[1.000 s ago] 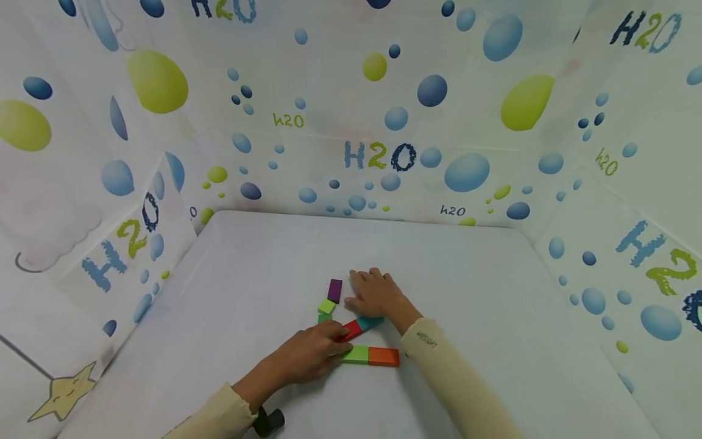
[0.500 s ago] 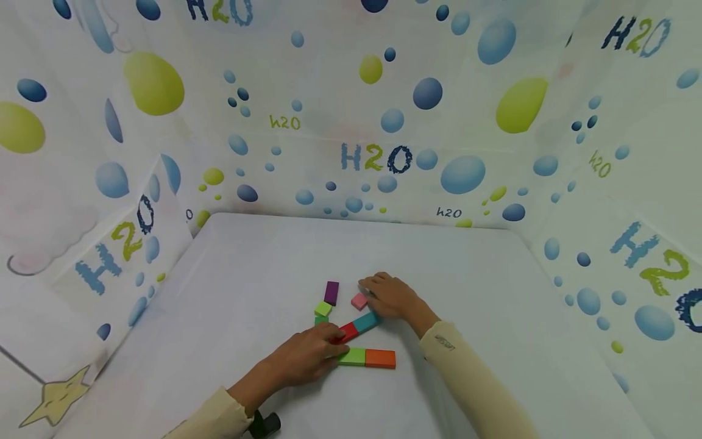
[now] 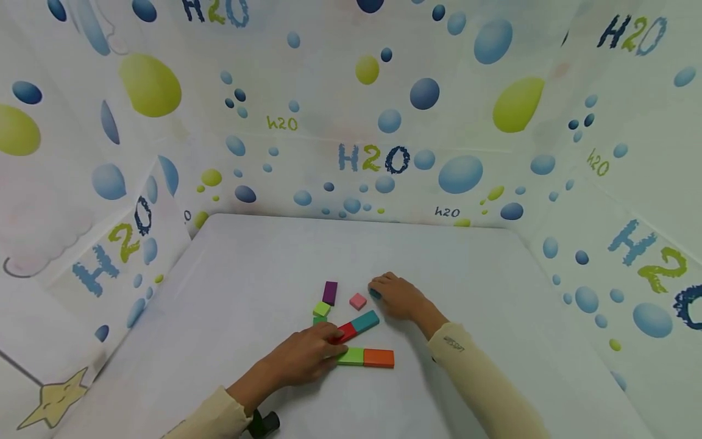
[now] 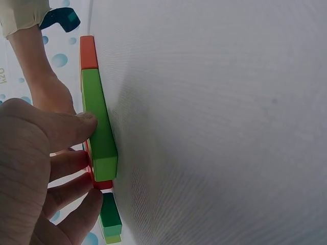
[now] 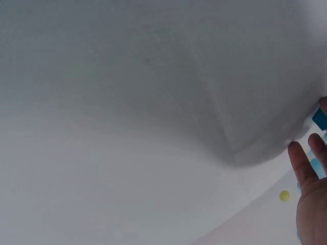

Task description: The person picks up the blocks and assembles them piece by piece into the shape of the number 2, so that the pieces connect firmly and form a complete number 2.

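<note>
My left hand [image 3: 307, 355] rests over the near ends of two block rows. In the left wrist view its thumb touches a long green block [image 4: 97, 117], and the other fingers reach the red block [image 3: 347, 332] and a dark green block [image 4: 110, 214]. An orange block [image 3: 378, 358] adjoins the long green one; a teal block [image 3: 365, 321] adjoins the red one. Farther right, my right hand [image 3: 400, 297] pinches another teal block [image 5: 320, 118], mostly hidden by its fingers. Left of that hand lies a pink block [image 3: 358, 301].
A purple block [image 3: 330, 292] and a small lime block [image 3: 322, 309] lie beyond the left hand. They stand on a white-covered table [image 3: 263, 262] with a patterned sheet [image 3: 329, 85] behind it. A dark device [image 3: 264, 423] is at the left wrist.
My right hand has moved to the right, uncovering the pink block. A teal block now shows under its fingers. The left hand has stayed in place on the blocks.
</note>
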`<state>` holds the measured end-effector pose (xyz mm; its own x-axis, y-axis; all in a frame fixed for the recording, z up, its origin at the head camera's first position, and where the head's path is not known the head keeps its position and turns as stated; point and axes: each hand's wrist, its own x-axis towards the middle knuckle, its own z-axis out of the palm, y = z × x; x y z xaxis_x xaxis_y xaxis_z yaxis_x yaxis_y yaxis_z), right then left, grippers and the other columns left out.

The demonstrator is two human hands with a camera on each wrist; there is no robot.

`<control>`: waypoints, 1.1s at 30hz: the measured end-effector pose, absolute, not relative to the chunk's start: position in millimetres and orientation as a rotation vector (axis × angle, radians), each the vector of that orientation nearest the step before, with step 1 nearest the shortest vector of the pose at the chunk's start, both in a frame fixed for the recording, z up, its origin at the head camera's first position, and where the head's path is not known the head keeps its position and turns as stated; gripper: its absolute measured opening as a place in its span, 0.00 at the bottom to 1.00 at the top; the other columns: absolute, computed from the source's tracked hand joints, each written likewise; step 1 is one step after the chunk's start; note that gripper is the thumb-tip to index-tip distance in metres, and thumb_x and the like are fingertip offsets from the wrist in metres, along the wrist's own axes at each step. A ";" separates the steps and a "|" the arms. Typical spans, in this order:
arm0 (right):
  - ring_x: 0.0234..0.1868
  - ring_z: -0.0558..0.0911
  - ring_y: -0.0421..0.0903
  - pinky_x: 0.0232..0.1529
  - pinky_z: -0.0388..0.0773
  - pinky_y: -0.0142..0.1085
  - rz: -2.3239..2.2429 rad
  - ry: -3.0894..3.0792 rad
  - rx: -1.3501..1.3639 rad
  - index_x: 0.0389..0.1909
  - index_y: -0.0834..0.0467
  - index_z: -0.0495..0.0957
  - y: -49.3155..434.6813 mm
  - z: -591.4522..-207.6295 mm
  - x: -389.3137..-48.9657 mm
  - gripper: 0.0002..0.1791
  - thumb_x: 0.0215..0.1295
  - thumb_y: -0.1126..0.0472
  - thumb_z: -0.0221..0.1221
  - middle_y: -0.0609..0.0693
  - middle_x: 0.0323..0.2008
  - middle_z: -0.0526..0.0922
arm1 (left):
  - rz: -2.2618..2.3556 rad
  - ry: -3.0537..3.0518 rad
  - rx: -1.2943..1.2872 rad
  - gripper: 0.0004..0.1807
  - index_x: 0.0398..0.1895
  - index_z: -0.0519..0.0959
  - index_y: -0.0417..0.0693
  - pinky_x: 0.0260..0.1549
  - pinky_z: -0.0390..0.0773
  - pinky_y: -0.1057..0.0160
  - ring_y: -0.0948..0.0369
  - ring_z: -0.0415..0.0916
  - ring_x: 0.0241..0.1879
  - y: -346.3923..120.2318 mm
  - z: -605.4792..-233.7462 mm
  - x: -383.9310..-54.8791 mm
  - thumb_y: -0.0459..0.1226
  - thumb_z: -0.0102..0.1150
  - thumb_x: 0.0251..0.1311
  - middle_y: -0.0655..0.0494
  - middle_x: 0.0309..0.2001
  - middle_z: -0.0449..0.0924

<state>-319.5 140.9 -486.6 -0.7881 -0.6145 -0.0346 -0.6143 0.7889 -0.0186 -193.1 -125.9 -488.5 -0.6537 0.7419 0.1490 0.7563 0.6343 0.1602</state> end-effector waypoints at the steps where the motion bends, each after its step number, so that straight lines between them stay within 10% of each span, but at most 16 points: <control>1: 0.66 0.71 0.50 0.68 0.71 0.44 0.007 2.946 -1.021 0.67 0.55 0.74 142.0 -486.9 -319.1 0.25 0.69 0.64 0.62 0.49 0.66 0.77 | -0.325 -2.779 -1.271 0.16 0.57 0.85 0.58 0.52 0.82 0.57 0.59 0.74 0.58 -126.0 -488.7 -192.9 0.41 0.64 0.68 0.54 0.59 0.78; 33: 0.53 0.74 0.45 0.60 0.77 0.38 -0.044 3.015 -1.116 0.60 0.57 0.79 159.4 -483.7 -307.5 0.19 0.71 0.57 0.62 0.49 0.51 0.83 | -0.311 -2.775 -1.276 0.16 0.57 0.86 0.58 0.52 0.83 0.58 0.59 0.74 0.57 -124.9 -487.7 -194.9 0.41 0.65 0.67 0.54 0.58 0.78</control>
<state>-307.5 159.4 -483.7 -0.7566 -0.6492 0.0786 -0.6512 0.7589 -0.0001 -194.9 -124.9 -487.7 -0.6522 0.7433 0.1487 0.7578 0.6343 0.1531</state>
